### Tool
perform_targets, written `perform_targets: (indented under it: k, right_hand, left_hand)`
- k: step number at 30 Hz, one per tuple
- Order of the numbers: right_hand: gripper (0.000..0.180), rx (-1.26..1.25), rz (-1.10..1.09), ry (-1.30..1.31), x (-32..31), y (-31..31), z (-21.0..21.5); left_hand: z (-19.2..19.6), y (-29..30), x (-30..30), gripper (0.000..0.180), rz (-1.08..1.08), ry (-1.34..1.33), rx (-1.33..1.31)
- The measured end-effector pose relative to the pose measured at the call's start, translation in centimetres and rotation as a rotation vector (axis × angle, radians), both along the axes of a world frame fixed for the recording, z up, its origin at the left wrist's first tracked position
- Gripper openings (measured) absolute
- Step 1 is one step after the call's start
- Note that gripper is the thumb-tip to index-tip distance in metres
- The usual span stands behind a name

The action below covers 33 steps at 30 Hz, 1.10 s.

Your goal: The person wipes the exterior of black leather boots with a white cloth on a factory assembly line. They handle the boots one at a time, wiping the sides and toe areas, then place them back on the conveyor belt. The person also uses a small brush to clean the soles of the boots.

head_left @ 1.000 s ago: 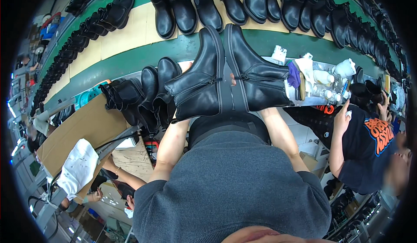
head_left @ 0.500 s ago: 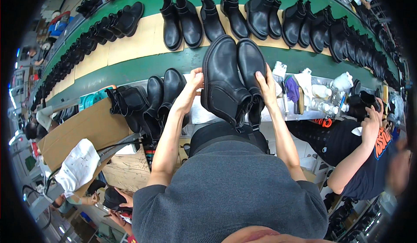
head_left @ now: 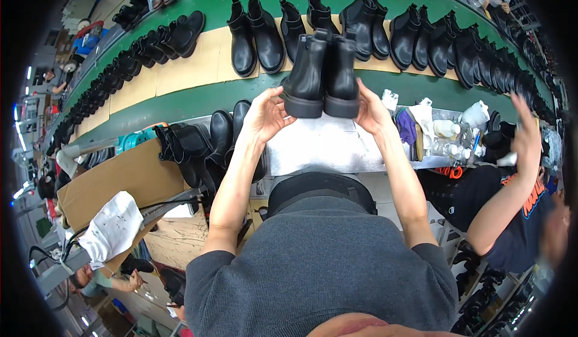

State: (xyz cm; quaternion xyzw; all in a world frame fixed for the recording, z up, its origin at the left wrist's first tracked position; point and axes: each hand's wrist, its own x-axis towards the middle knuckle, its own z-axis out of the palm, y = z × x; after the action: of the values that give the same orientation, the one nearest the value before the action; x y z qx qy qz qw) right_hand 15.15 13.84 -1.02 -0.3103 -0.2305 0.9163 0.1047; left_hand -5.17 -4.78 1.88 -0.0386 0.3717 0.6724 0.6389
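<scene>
A pair of black leather ankle boots [head_left: 307, 75] is upright in front of me, side by side, with their heels and thick soles towards me. My left hand [head_left: 268, 115] grips the left boot from its outer side, fingers curled by the heel. On the other side my right hand [head_left: 371, 113] presses against the right boot [head_left: 341, 78], near its heel. The toes are hidden behind the shafts. Below the soles is a bare metal work surface [head_left: 310, 147]; whether they touch it I cannot tell.
A long row of black boots [head_left: 257, 36] stands on cardboard across the green bench [head_left: 229, 93]. More boots [head_left: 221, 133] lie left of my arm. Bottles [head_left: 445, 127] and cloths [head_left: 407, 126] crowd the right. A co-worker's arm [head_left: 512, 186] reaches in at the far right.
The boots have turned from soles facing away and toes up to upright, heels towards me. Both hands have shifted lower along them. The co-worker's hand at right has risen.
</scene>
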Motion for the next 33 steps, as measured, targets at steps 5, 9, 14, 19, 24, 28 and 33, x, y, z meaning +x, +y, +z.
perform_targets:
  k: [5,9,14,19,24,28,33]
  right_hand:
    - [0.043,-0.028,-0.079,-0.186,-1.4,0.5,-0.9]
    - [0.044,-0.027,-0.070,-0.239,-1.2,0.7,-1.2]
    - [0.047,-0.047,-0.092,-0.242,-1.3,0.5,-0.9]
    - [0.050,-0.056,-0.102,-0.239,-1.3,0.3,-1.1]
    - [0.046,-0.042,-0.104,-0.205,-1.4,-0.1,-0.8]
    - [0.042,-0.060,-0.103,-0.214,-2.1,-0.4,-0.3]
    - [0.036,-0.079,-0.120,-0.148,-1.8,-0.5,-0.1]
  left_hand:
    - [-1.5,0.1,-0.8,0.058,0.076,-0.208,-0.041]
    - [-0.5,0.4,0.0,0.058,0.118,-0.253,-0.054]
    - [0.3,0.4,0.4,0.061,0.133,-0.232,-0.055]
    - [0.5,0.3,0.8,0.063,0.184,-0.235,-0.095]
    - [0.0,0.1,0.7,0.064,0.193,-0.283,-0.083]
    - [-0.5,-0.2,0.6,0.071,0.190,-0.233,-0.038]
    - [-0.7,-0.5,1.5,0.063,0.220,-0.345,-0.006]
